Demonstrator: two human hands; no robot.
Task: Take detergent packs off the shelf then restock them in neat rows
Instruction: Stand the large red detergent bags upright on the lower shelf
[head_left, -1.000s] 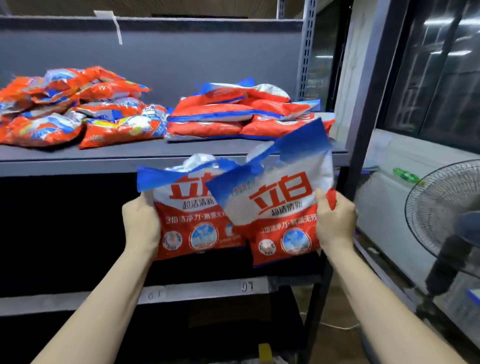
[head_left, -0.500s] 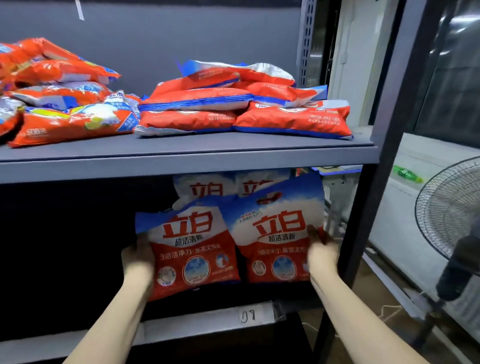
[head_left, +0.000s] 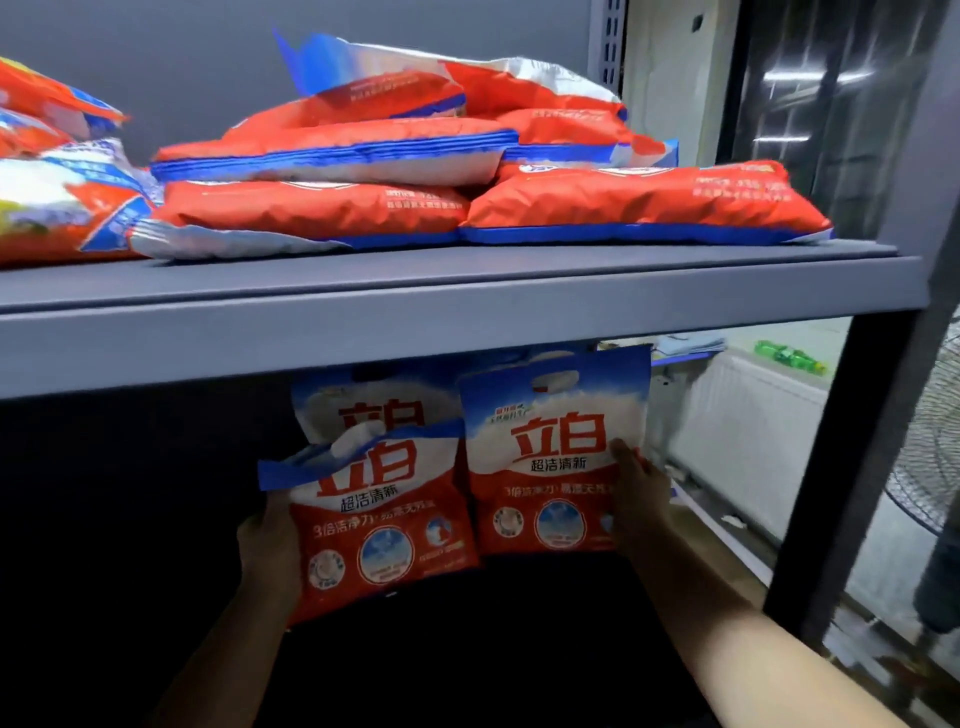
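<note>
Upright plastic detergent packs (head_left: 556, 457): blue top band, white middle with red characters, red lower half with round blue-white emblems. Flat-stacked plastic packs (head_left: 332, 208): red faces, blue edging, white ends. Metal shelf board (head_left: 415, 312): plain grey. Upright shelf post (head_left: 815, 467): black

Single head cam, close in, looks fwd/down under upper shelf (head_left: 467, 332) into lower bay.

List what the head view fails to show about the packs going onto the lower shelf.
- Lower shelf floor: lost in shadow, so whether the front packs rest on it is unclear.
- Rear pack: mostly covered by them.
- Left hand fingers: behind its pack.
</note>
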